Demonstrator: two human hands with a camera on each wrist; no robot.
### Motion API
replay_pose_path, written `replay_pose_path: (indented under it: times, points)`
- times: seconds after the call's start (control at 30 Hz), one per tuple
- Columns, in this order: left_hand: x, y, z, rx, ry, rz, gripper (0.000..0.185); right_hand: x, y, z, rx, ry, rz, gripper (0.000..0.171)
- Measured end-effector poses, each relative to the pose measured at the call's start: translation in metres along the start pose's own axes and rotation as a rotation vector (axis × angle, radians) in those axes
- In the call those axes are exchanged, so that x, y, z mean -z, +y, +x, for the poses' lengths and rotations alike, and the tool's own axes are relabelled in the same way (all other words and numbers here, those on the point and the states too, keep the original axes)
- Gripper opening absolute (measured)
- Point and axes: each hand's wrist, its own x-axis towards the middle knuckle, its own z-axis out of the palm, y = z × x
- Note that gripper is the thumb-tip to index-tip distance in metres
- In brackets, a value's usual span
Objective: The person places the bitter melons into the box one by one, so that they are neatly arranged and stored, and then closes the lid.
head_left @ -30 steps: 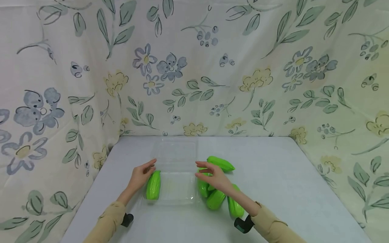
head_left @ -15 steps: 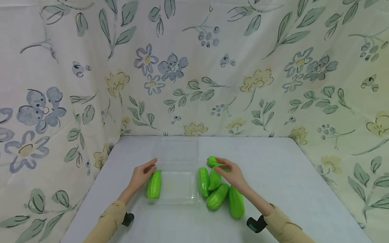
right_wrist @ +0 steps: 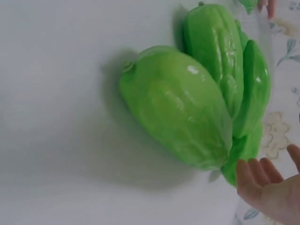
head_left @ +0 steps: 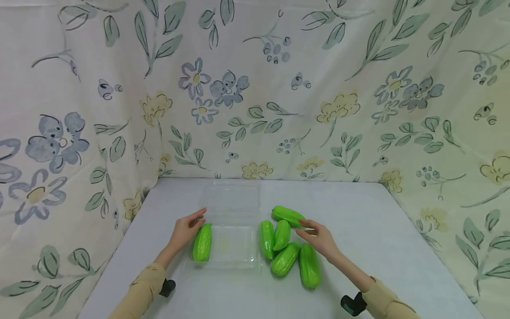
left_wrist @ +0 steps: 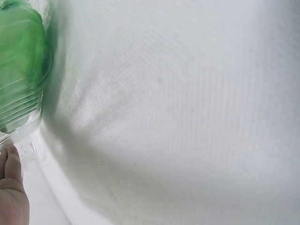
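In the head view, one ridged green gourd (head_left: 202,243) lies along the left side of a clear plastic box (head_left: 235,265) with its lid folded back. My left hand (head_left: 186,229) is at the box's back left corner; in the left wrist view its fingers (left_wrist: 13,164) lie fairly straight against the ribbed wall. My right hand (head_left: 320,238) hovers over the right-hand gourds, fingers loosely bent and holding nothing. Nearest it are a gourd (head_left: 287,215) at the back and a larger gourd (head_left: 309,266) in front. The right wrist view shows that larger gourd (right_wrist: 176,108) close up.
Several more gourds, among them one by the box wall (head_left: 266,239) and one lying slanted (head_left: 285,259), cluster right of the box. The clear lid (head_left: 231,195) lies flat behind it. A floral curtain (head_left: 255,88) surrounds the white table (head_left: 358,212).
My right hand has moved right, away from the box and over the gourds, uncovering several of them. My left hand and the gourd in the box have stayed put.
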Motion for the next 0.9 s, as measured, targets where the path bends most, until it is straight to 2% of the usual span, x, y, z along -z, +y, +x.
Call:
replay_pose_path:
  times: [0.33, 0.5, 0.7, 0.9]
  points:
    - [0.001, 0.002, 0.000, 0.024, -0.013, -0.011, 0.039, 0.008, 0.015, -0.008, -0.107, -0.058, -0.033, 0.050]
    - [0.002, 0.002, -0.001, 0.023, -0.016, -0.020, 0.039, 0.012, 0.020, -0.012, -0.160, -0.096, -0.011, 0.051]
    - [0.001, 0.000, 0.000, 0.019, -0.011, -0.016, 0.039, 0.015, 0.025, -0.015, -0.222, -0.190, 0.033, 0.053]
    - [0.001, -0.001, 0.000, 0.022, -0.015, -0.016, 0.039, 0.015, 0.031, -0.016, -0.237, -0.296, 0.040, 0.054]
